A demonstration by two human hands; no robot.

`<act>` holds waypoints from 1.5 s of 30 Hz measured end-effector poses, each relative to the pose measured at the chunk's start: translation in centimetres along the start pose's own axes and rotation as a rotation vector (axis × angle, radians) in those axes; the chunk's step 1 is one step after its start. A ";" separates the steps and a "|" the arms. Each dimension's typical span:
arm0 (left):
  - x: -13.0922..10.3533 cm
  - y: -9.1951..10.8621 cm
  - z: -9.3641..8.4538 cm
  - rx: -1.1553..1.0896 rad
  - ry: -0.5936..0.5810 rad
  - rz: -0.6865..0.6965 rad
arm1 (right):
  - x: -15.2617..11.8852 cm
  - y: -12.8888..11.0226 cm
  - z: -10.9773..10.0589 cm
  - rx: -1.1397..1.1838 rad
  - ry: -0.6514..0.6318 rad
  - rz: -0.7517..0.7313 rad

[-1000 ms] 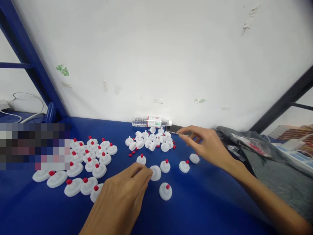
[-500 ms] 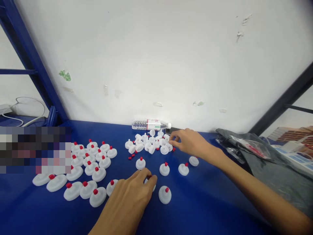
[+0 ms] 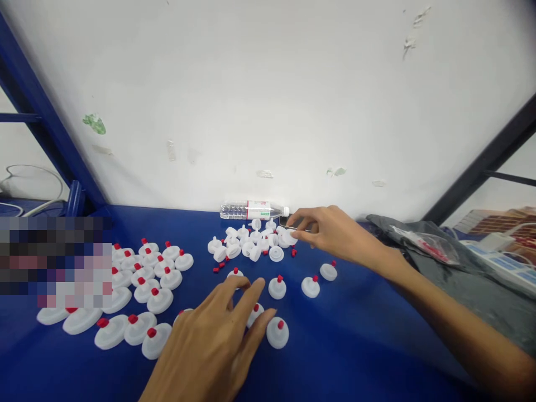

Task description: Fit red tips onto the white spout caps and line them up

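My left hand (image 3: 218,329) hovers over the near middle of the blue table (image 3: 335,346), its thumb and fingers apart. Just beyond the fingertips is a white round nozzle cap (image 3: 253,319) with a red tip, partly hidden by the hand. Another red-tipped nozzle cap (image 3: 277,333) lies right of the thumb. At the right edge of a heap of bare white nozzle caps (image 3: 247,249), my right hand (image 3: 335,234) pinches a white nozzle cap (image 3: 290,237) between thumb and fingers. Small red tips (image 3: 216,270) lie loose beside the heap.
Several red-tipped caps (image 3: 146,290) cover the left side; a blurred patch hides some. A water bottle (image 3: 255,210) lies along the wall, with a dark phone-like object (image 3: 286,221) near its lid. Grey plastic bags (image 3: 452,285) and a power strip (image 3: 502,261) are at right.
My left hand has opened and drawn away from the red-tipped cap near its fingers. My right hand has closed on a white cap at the heap. The view has shifted slightly.
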State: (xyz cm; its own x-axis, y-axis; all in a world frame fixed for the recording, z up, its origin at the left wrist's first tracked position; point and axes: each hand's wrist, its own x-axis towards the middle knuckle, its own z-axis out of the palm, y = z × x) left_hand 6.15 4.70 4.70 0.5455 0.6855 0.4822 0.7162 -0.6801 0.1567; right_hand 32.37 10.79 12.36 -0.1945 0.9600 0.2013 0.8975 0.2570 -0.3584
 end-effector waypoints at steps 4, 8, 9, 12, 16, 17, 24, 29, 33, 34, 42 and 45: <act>0.5 0.2 -1.5 -0.391 0.124 -0.288 | -2.2 -3.3 -0.1 0.151 -0.049 -0.240; 1.2 -0.1 -2.7 -0.724 -0.053 -0.469 | -4.8 -5.9 1.0 0.033 -0.051 -0.513; 1.3 -0.2 -2.8 -0.776 -0.081 -0.488 | -5.1 -6.2 1.1 -0.016 -0.033 -0.561; 1.6 -0.4 -2.9 -0.848 -0.068 -0.553 | -5.0 -6.0 0.9 -0.048 0.000 -0.591; 1.7 -0.4 -2.5 -0.721 0.090 -0.508 | -2.1 -3.0 0.5 -0.112 0.099 -0.336; 1.8 -0.5 -2.3 -0.676 0.122 -0.479 | -1.2 -1.8 0.6 -0.162 0.096 -0.253; 1.2 -0.7 -1.5 -0.515 0.190 -0.384 | 1.7 4.8 2.7 -0.052 -0.257 -0.037; 1.1 -1.0 -1.1 -0.455 0.221 -0.376 | 1.8 5.1 3.1 0.011 -0.315 0.015; 1.3 -1.0 -0.8 -0.441 0.242 -0.340 | 1.8 4.8 3.2 0.029 -0.323 0.017; 1.3 -1.0 -0.8 -0.442 0.247 -0.330 | 1.8 4.7 3.2 0.033 -0.323 0.013; 1.0 -1.2 -0.5 -0.429 0.244 -0.271 | 1.3 3.9 1.9 0.218 -0.253 -0.013; 1.1 -1.1 -0.5 -0.406 0.249 -0.240 | 0.9 2.6 1.0 0.394 -0.226 -0.024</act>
State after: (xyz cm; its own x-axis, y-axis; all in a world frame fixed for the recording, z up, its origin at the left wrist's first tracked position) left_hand 5.71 6.09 5.46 0.2320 0.7852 0.5741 0.5549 -0.5916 0.5849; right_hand 34.12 12.45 10.74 -0.3341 0.9422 0.0248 0.6814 0.2596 -0.6843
